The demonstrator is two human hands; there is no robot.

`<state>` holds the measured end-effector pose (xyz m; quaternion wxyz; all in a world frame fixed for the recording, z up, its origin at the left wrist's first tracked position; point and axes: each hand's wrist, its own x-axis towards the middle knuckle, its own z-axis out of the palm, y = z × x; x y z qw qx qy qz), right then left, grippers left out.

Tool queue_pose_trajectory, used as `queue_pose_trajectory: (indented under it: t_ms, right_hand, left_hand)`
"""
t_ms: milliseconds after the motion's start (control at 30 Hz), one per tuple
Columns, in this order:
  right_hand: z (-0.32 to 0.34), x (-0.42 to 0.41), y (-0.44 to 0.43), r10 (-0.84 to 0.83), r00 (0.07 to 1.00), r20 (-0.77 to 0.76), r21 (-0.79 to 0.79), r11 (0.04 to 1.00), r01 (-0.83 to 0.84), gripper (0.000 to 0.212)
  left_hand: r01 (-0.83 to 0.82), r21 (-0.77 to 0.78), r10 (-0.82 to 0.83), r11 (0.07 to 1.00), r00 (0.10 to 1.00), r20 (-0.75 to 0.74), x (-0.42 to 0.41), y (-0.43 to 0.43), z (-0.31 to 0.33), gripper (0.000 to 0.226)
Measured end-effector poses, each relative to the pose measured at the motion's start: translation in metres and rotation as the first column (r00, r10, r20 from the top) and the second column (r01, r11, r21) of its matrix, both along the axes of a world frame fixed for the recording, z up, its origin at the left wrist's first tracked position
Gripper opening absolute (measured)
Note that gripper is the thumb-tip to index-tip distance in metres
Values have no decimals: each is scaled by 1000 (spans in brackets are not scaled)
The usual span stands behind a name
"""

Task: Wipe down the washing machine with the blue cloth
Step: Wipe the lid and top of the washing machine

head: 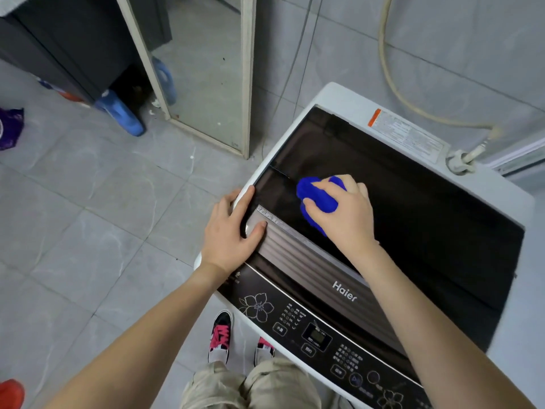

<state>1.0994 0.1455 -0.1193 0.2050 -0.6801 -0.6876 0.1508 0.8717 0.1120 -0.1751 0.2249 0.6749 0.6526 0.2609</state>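
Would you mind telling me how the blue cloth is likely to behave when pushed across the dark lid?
The blue cloth looks soft and floppy: it bunches under the right hand, so it would probably sag if lifted. It seems light for its bulk. On the glossy dark lid it should likely glide easily.

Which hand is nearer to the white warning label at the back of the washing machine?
Right. The right hand presses the blue cloth on the dark lid, in front of the label; the left hand rests farther off, on the washing machine's front-left corner.
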Motion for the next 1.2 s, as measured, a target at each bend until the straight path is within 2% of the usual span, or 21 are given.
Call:
queue_pose_trajectory:
  t_ms: [100, 233, 367, 467, 533, 600, 667, 767, 833, 900, 967, 1033, 1133, 1200]
  right_hand:
    - [-5, 23, -32, -35, 997, 62, 57, 998, 32, 32]
    - [-8, -23, 9, -22, 994, 111, 108, 994, 10, 29]
    - [-1, -68, 55, 3, 995, 104, -8, 1000, -2, 37]
    - [0, -46, 35, 86, 989, 117, -15, 996, -85, 40]
    - [-2, -8, 9, 69, 993, 100, 21, 997, -72, 37]
    - [-3, 40, -12, -96, 994, 47, 44, 995, 94, 33]
    - [0, 93, -30, -306, 952, 5, 31, 952, 306, 34]
    - [4, 168, -69, -594, 803, -47, -38, 804, 593, 40]
    - [6, 205, -102, -728, 682, -60, -72, 685, 725, 48]
    - [7, 218, -133, -810, 582, -76, -86, 586, 805, 51]
    - [7, 203, -152, -842, 531, -100, -98, 539, 837, 44]
    - [5, 168, -149, -808, 583, -85, -75, 589, 805, 37]
    - [-5, 103, -107, -568, 821, -50, 32, 821, 570, 34]
    - [-11, 58, -64, -386, 922, -9, 98, 918, 385, 32]
  left_hand:
    - [-1, 25, 1, 1000, 1000, -14, 3, 0, 0, 70]
    - [-3, 28, 4, 1000, 1000, -9, 4, 0, 0, 70]
    - [-1, 9, 1, 1000, 1000, 5, 2, 0, 2, 69]
    - [20, 0, -20, 1000, 999, 40, -1, -2, 2, 69]
    - [32, 3, -32, 999, 998, 48, -4, -1, 0, 69]
    - [43, 9, -43, 999, 998, 40, -4, 0, -2, 70]
    - [40, 1, -40, 999, 999, 33, -4, 0, -2, 71]
    - [36, 13, -36, 999, 999, 20, -3, 0, -1, 71]
    - [37, 17, -37, 999, 999, 26, -2, 1, -1, 72]
    - [36, 18, -36, 999, 999, 27, -2, 0, -2, 72]
    - [31, 13, -32, 999, 999, 21, -1, 1, -1, 72]
    - [39, 13, -39, 999, 999, 4, 1, 0, -1, 71]
    - [53, 38, -52, 998, 998, -26, 0, 1, -1, 67]
    - [55, 32, -54, 998, 998, -19, -1, 1, -2, 63]
